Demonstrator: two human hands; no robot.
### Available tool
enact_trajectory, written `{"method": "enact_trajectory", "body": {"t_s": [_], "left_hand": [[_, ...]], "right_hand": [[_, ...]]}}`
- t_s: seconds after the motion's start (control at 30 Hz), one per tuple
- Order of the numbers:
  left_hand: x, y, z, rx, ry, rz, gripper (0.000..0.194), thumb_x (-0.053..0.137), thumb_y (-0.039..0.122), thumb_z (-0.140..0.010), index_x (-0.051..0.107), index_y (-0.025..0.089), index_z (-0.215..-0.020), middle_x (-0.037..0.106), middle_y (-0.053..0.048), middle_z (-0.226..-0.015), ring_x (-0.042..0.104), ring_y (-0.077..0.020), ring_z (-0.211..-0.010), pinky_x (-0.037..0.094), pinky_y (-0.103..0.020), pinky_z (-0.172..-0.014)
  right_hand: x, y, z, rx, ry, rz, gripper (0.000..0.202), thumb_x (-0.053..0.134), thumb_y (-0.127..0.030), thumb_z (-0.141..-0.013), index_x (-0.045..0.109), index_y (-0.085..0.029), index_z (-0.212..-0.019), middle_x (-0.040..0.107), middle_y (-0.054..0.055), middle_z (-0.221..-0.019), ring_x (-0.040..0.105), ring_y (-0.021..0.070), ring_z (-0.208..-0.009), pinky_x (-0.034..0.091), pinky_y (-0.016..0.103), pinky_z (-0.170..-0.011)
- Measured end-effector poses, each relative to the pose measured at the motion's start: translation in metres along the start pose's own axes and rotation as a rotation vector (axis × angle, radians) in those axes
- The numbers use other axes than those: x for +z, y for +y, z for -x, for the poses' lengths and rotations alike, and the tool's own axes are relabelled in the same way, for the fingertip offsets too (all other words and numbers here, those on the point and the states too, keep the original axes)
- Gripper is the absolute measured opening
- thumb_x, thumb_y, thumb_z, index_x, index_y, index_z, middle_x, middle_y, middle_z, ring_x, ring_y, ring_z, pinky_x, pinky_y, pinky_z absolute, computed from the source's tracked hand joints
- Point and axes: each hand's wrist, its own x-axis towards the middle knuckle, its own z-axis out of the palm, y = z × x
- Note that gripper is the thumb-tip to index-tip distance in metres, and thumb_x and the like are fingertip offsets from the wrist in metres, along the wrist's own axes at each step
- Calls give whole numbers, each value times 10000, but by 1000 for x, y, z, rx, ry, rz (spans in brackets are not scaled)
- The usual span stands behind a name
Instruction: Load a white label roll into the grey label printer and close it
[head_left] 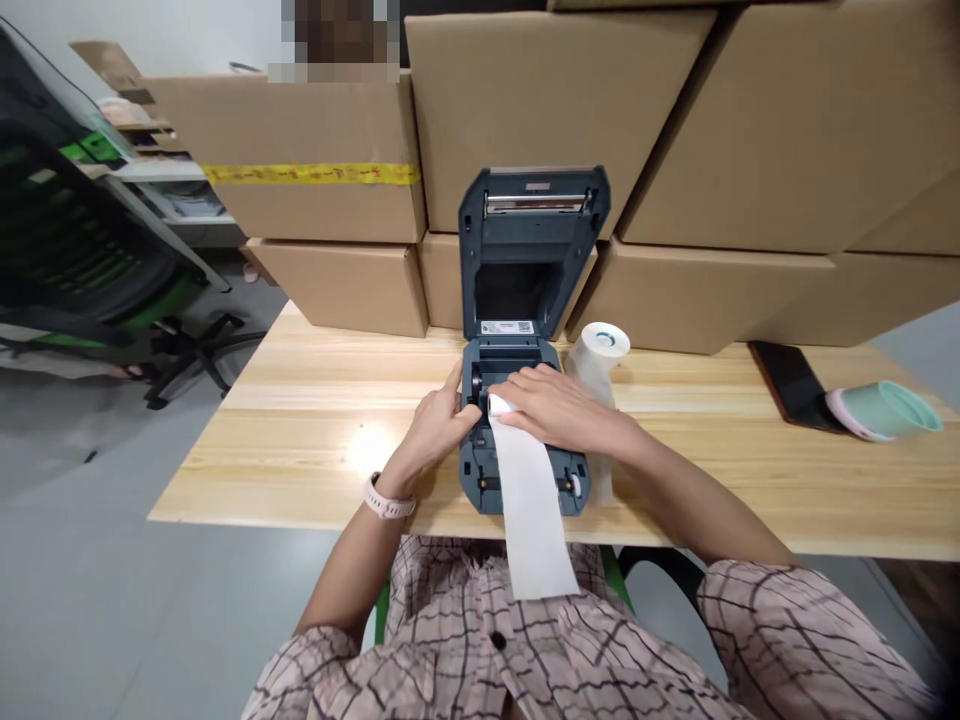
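A dark grey label printer [472, 470] sits on the wooden table with its lid [517, 245] raised. In its bay lies a white label roll [495, 405], mostly covered by my right hand [555, 405], whose fingers are wrapped over it. From the roll a blank paper strip [531, 510] runs forward across the printer's front and hangs past the table edge. My left hand [441, 418] grips the printer's left wall, thumb over the rim by the black roll holder [476, 380], fingers along the outside. To the right of the printer stands another white roll [606, 340] with a loose tail.
Stacked cardboard boxes [517, 90] line the table's back edge. A black phone [796, 385] and a green-and-pink cup [885, 410] lie at the right. An office chair [82, 230] stands left of the table [300, 440]. Behind the boxes, part of a person's head is blurred out.
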Motion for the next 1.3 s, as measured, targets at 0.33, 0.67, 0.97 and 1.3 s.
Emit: {"method": "enact_trajectory", "body": {"t_s": [0.33,0.67,0.97,1.3], "left_hand": [[-1,3,2,21,-4,-15,769,472,230,-797,435,168,-1563,474,63,-612,431,-169,-569,306,-284,-602],[-2,5,3,10,-8,5,838,464,222,-792,333,169,-1618,469,71,-632,416,-165,-580,308,-287,-608],[1,-3,0,38,-9,23,792,502,246,-830,358,192,-1607,504,69,-648,434,-159,-590,328,-283,-619],[2,-8,0,32,-9,57,751,613,436,-912,395,186,-1586,496,73,-630,437,-146,-576,307,-261,-582]], "right_hand": [[6,-28,60,-119,224,-168,311,431,-301,-1089,682,-205,-1244,695,104,-1320,610,259,-1192,549,446,-980],[31,-67,102,-144,304,-23,501,609,-435,-1011,564,-182,-1441,567,131,-1556,542,316,-1434,511,557,-1144],[51,-48,100,-204,503,-349,326,457,-159,-1058,679,-243,-1282,744,45,-1342,618,175,-1374,518,432,-1157],[48,-47,101,-203,500,-388,336,494,-107,-1021,692,-232,-1262,735,41,-1360,621,161,-1368,513,410,-1159]]}}
